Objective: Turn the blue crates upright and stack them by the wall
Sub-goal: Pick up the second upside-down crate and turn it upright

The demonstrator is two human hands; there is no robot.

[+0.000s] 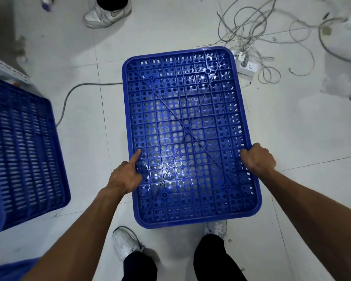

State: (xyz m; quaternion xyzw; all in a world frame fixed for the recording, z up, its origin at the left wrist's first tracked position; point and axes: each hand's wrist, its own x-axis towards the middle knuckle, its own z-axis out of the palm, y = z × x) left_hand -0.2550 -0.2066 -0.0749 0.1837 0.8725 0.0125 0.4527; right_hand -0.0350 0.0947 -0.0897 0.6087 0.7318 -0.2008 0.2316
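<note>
The crate (186,128) sits dead centre in front of you, base up. Your left hand (126,177) clasps its 9 o'clock rim and your right hand (257,159) curls over the 3 o'clock rim. Both grips lie near your end, so the far end may drop as you flip it. The cables (251,37) and power strip (247,66) at 1 o'clock could snag it, and the 2nd crate (24,149) crowds 9 o'clock.

Head camera faces steeply down, near the blue crate (186,128).
</note>
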